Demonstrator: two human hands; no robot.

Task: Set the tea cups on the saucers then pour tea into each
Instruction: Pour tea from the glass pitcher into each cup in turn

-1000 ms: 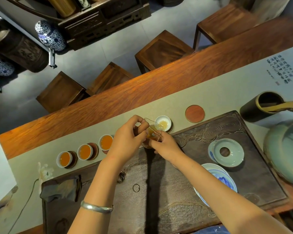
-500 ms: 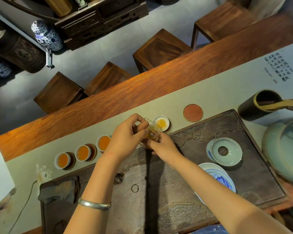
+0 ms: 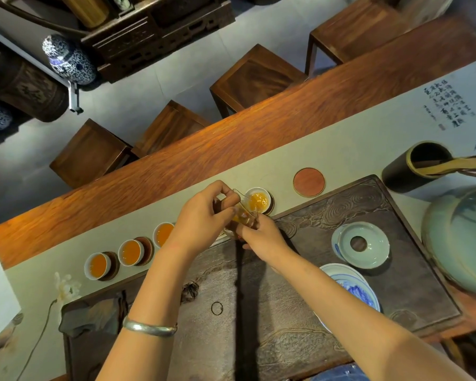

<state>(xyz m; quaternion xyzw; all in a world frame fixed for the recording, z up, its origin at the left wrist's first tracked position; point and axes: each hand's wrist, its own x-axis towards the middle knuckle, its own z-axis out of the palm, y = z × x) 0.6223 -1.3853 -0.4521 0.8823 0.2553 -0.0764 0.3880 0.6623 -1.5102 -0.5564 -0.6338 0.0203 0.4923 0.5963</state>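
Along the runner (image 3: 341, 149) three cups (image 3: 130, 251) sit full, both hands, left hand (image 3: 201, 215) and right hand (image 3: 261, 237), grip the tilted glass pitcher (image 3: 242, 215) filling the fourth cup (image 3: 257, 200), one saucer (image 3: 309, 181) bare

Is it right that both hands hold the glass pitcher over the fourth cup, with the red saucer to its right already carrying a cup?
Not quite. The head view shows the red saucer bare, with no cup on it. The rest stands: the left hand and right hand hold the glass pitcher tipped at the fourth cup, which holds tea.
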